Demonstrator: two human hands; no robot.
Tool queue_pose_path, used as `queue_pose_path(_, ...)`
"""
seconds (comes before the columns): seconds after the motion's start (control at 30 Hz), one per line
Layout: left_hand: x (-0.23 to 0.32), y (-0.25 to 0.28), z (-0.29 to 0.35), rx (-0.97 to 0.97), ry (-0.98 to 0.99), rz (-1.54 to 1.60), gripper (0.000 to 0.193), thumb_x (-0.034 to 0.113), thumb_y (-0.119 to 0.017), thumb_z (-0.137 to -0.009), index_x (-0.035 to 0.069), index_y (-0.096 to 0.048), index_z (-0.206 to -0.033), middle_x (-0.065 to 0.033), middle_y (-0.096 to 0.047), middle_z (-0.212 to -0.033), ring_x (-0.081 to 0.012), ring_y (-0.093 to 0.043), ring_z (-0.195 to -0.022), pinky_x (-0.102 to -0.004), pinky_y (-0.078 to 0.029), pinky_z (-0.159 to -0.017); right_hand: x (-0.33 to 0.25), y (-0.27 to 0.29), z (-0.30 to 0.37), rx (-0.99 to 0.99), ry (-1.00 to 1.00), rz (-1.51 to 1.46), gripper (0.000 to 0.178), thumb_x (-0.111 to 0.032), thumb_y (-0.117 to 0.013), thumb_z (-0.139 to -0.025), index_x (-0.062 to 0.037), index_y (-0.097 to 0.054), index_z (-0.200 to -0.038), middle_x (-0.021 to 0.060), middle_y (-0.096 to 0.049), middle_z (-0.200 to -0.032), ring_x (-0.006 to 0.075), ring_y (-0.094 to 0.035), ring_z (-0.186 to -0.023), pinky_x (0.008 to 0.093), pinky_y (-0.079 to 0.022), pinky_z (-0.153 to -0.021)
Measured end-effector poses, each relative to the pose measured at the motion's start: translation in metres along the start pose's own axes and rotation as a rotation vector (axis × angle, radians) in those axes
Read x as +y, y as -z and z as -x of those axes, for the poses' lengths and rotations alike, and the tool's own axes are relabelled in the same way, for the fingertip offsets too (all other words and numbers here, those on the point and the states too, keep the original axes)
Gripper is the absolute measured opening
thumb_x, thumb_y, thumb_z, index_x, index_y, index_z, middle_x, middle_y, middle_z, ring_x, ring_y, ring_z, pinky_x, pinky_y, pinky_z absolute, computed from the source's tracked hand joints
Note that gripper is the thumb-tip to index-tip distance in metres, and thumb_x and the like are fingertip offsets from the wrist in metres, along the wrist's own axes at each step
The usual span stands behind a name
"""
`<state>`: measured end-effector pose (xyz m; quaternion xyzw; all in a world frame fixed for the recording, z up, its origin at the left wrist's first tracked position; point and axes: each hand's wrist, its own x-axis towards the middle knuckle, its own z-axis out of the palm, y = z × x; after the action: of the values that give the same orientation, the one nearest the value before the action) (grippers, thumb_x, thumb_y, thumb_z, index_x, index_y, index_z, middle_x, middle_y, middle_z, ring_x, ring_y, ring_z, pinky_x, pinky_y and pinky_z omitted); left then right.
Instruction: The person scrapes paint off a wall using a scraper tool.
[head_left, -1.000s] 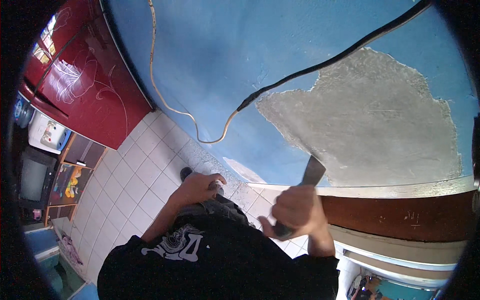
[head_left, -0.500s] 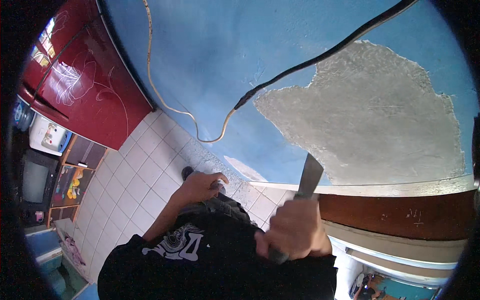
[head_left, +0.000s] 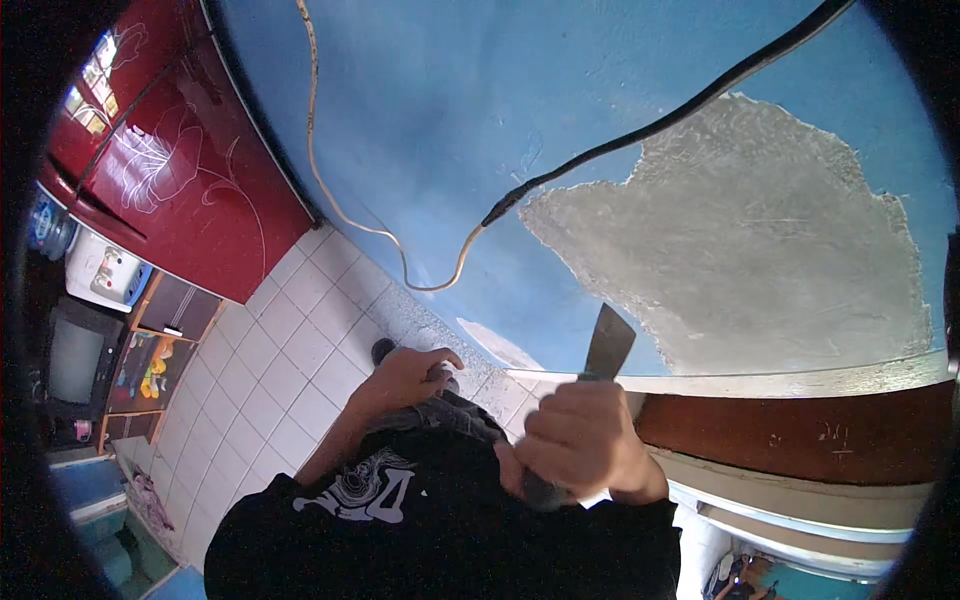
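My right hand (head_left: 585,440) is closed around the dark handle of a scraper (head_left: 609,343), thumb towards me. Its flat metal blade points up at the blue wall (head_left: 420,90), beside the lower left edge of a bare grey patch (head_left: 740,250). Whether the blade touches the wall I cannot tell. My left hand (head_left: 400,383) is at waist height over the tiles, its fingers curled; what they may hold is mostly hidden. Ragged paint edges surround the grey patch, and a smaller pale patch (head_left: 495,343) shows low on the wall.
A black cable (head_left: 680,110) joined to a thin whitish wire (head_left: 313,120) hangs across the wall. Crumbs lie along the tiled floor (head_left: 290,350) at its foot. A red fridge (head_left: 190,160) stands left, near a shelf unit with a television (head_left: 80,355). Brown door frame (head_left: 790,435) at right.
My right hand and the scraper have shifted slightly left relative to the wall, and the blade has tilted to show more of its flat face. The left hand stays nearly still.
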<state>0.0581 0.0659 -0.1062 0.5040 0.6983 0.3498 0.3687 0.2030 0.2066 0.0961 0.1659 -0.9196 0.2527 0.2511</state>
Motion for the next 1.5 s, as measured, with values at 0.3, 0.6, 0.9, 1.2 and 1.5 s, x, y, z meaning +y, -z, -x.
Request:
queue_pose_path(0.3, -0.015, -0.007, 0.001, 0.032, -0.083, 0.003, 0.026, 0.019, -0.054, -0.080, 0.015, -0.056, -0.105, -0.0107, -0.058, -0.058, -0.0290, -0.060, -0.058, -0.0391, -0.045, -0.057, -0.001, -0.015, 0.006, 0.015, -0.103, 0.035, 0.026, -0.004, -0.066, -0.060, -0.0077, -0.043, -0.048, 0.0029, -0.044, -0.048, 0.0177, -0.045, -0.038, 0.0305, -0.034, -0.036)
queue_pose_path(0.6, -0.018, -0.010, 0.000, 0.081, -0.121, -0.101, 0.026, 0.020, -0.053, -0.080, 0.015, -0.056, -0.105, -0.0111, -0.058, -0.059, -0.0293, -0.060, -0.058, -0.0399, -0.045, -0.057, 0.010, -0.006, 0.000, -0.017, -0.030, 0.047, 0.026, -0.002, -0.066, -0.060, -0.0103, -0.044, -0.048, 0.0023, -0.038, -0.042, 0.0128, -0.043, -0.036, 0.0259, -0.033, -0.035)
queue_pose_path(0.9, -0.005, -0.002, -0.002, 0.012, -0.068, -0.083, 0.026, 0.019, -0.055, -0.079, 0.017, -0.055, -0.105, -0.0115, -0.060, -0.066, -0.0285, -0.061, -0.065, -0.0394, -0.045, -0.059, 0.030, -0.026, 0.004, 0.043, -0.114, 0.099, 0.024, -0.004, -0.065, -0.064, -0.0077, -0.045, -0.051, 0.0041, -0.040, -0.046, 0.0177, -0.042, -0.036, 0.0297, -0.034, -0.036)
queue_pose_path(1.2, -0.003, -0.001, -0.007, 0.004, -0.045, 0.003, 0.026, 0.016, -0.055, -0.079, 0.015, -0.056, -0.105, -0.0133, -0.060, -0.067, -0.0298, -0.061, -0.066, -0.0396, -0.045, -0.060, 0.046, -0.093, 0.078, -0.046, -0.514, -0.267, 0.021, -0.010, -0.064, -0.073, -0.0033, -0.052, -0.057, 0.0099, -0.049, -0.050, 0.0221, -0.048, -0.041, 0.0317, -0.039, -0.043)
queue_pose_path(1.5, 0.036, -0.012, -0.040, -0.282, -0.136, -0.077, 0.025, 0.013, -0.053, -0.080, 0.015, -0.055, -0.106, -0.0097, -0.061, -0.065, -0.0276, -0.062, -0.063, -0.0389, -0.045, -0.058, -0.013, -0.104, 0.130, 0.303, -1.024, -0.108, 0.018, -0.009, -0.065, -0.076, -0.0012, -0.056, -0.062, 0.0097, -0.050, -0.051, 0.0190, -0.048, -0.043, 0.0293, -0.039, -0.045)
